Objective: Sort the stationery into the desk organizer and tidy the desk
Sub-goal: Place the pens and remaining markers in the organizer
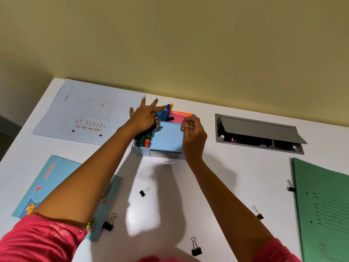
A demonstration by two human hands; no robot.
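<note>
A light blue desk organizer (166, 140) stands at the back middle of the white desk (226, 167). It holds pencils (156, 121), markers (147, 141), pens (170, 108) and pink and orange sticky notes (177, 115). My left hand (144, 117) rests on the pencils in the organizer's left part, fingers spread. My right hand (192, 133) is at the organizer's right edge, fingers curled; whether it pinches something small I cannot tell. Several black binder clips lie loose on the desk: binder clips (144, 191), (109, 223), (196, 247), (257, 212), (289, 186).
A white file cover (88, 110) lies at the back left, a light blue folder (49, 182) at the front left under my left arm, a green folder (324, 208) at the right. A grey cable hatch (260, 133) stands open at the back right. A yellow wall (170, 44) lies behind.
</note>
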